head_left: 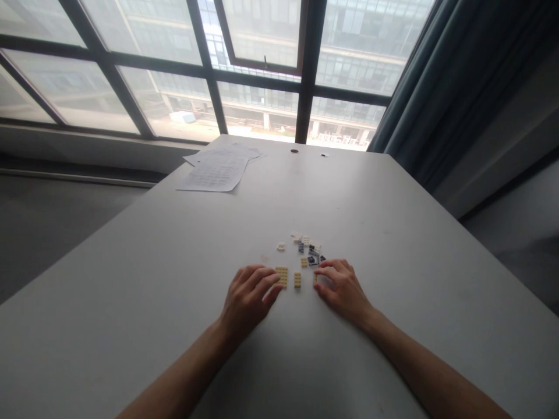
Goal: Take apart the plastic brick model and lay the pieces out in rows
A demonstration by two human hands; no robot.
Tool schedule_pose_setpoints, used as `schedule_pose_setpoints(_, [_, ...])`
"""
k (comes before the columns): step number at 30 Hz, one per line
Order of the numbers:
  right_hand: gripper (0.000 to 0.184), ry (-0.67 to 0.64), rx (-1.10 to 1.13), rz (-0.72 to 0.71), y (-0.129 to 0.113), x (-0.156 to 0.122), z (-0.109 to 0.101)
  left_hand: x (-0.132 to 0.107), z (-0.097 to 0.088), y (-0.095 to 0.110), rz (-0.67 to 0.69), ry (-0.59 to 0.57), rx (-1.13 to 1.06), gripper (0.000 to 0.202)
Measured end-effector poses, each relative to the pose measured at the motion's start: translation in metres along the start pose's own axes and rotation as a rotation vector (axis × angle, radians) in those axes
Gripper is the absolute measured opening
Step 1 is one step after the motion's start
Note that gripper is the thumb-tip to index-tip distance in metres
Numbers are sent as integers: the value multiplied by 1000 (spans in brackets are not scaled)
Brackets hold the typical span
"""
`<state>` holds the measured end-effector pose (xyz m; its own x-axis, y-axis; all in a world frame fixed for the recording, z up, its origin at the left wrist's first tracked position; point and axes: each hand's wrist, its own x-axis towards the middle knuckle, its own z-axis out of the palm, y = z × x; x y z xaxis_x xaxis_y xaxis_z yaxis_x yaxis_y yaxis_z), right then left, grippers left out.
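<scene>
The left hand (250, 292) rests on the desk (131, 302) with its curled fingers at the left edge of a tan studded plate (283, 276) — from here I can't tell whether they grip it. The right hand (345, 292) pinches a small, partly hidden tan brick (315, 279) between thumb and forefinger, while another tan brick, the middle one (297, 280), stands between the hands — just beyond, gray, white and black toy pieces (311, 249) lie loosely clustered.
</scene>
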<state>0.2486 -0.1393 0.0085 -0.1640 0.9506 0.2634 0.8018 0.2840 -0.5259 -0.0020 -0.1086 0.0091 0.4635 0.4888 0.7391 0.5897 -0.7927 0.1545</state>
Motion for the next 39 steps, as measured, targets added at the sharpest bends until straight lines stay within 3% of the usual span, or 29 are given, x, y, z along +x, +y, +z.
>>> schedule_pose_setpoints(16, [23, 9, -19, 4, -3, 0, 2, 1, 0, 1, -5, -14, -1, 8])
schedule_pose_setpoints(21, [24, 47, -70, -17, -8, 19, 5, 0, 0, 1, -4, -8, 7, 8])
schedule_pose_setpoints(25, [24, -2, -160, -26, -14, 38, 12, 1, 0, 2, -9, -10, -3, 8])
schedule_pose_setpoints(31, [12, -21, -202, -50, -19, 48, 18, 1, 0, 1, -7, -7, -14, 9])
schedule_pose_setpoints(35, [12, 46, -3, -25, -20, 43, 9, 1, -2, 1, 2, 11, -43, 11])
schedule_pose_setpoints(37, [12, 69, 236, 20, -25, 35, 1, 2, -4, 6, 15, 42, -71, 15])
schedule_pose_setpoints(39, [16, 12, 589, 126, -36, 21, -3, 3, -5, 13, 26, 80, -107, 23])
